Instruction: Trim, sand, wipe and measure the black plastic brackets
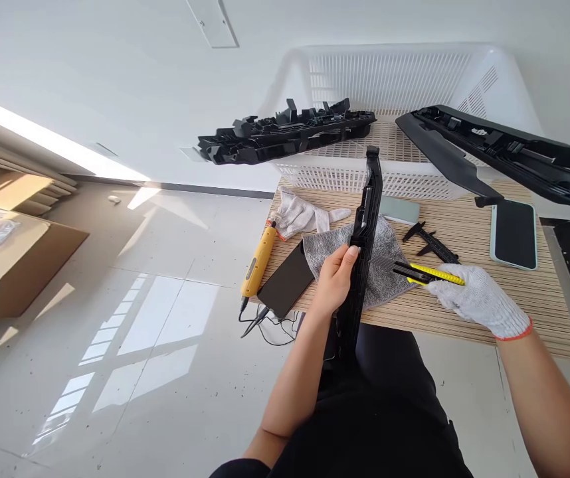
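My bare left hand (335, 279) is wrapped round a long black plastic trim part (367, 206), which stands lengthwise before me over the table edge. In a white knit glove with a red-orange cuff, my right hand (474, 299) grips a yellow and black utility knife (432, 273). Its blade is out and points left at the part; whether it touches is too fine to tell. Beneath both lies a grey cloth (387, 285). Black calipers (432, 243) rest just beyond the knife.
A white plastic basket (339, 179) at the back bears black plastic parts (285, 136) on the left and more parts (509, 153) on the right. On the slatted table lie a yellow corded tool (258, 261), a loose glove (297, 212), a dark phone (286, 282) and another phone (513, 234).
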Demonstrator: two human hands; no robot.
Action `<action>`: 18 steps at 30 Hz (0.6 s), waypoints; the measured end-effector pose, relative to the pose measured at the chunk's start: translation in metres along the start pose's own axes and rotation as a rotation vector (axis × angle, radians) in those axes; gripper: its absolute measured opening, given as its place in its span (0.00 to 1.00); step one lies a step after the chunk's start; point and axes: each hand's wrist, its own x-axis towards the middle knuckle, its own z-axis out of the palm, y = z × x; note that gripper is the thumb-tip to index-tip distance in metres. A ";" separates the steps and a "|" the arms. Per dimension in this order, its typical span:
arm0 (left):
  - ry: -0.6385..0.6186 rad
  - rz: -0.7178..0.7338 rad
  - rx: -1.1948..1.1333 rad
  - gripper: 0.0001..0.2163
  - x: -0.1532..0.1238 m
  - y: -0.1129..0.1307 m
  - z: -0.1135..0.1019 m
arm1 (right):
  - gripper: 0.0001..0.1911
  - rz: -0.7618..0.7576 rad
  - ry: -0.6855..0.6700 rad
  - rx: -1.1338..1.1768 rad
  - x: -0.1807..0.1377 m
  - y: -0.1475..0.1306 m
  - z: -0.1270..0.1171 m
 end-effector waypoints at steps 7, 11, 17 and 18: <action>-0.015 -0.005 -0.018 0.24 0.002 0.001 0.001 | 0.25 -0.065 0.072 -0.046 -0.002 0.006 0.002; -0.016 -0.013 -0.004 0.24 0.002 0.002 0.001 | 0.25 -0.090 0.079 -0.100 -0.001 0.006 0.003; -0.012 -0.009 0.008 0.22 0.002 0.000 0.001 | 0.24 -0.106 0.081 -0.175 -0.001 0.004 0.003; -0.014 -0.006 0.008 0.22 0.002 -0.001 0.000 | 0.25 -0.106 0.087 -0.173 -0.002 0.004 0.003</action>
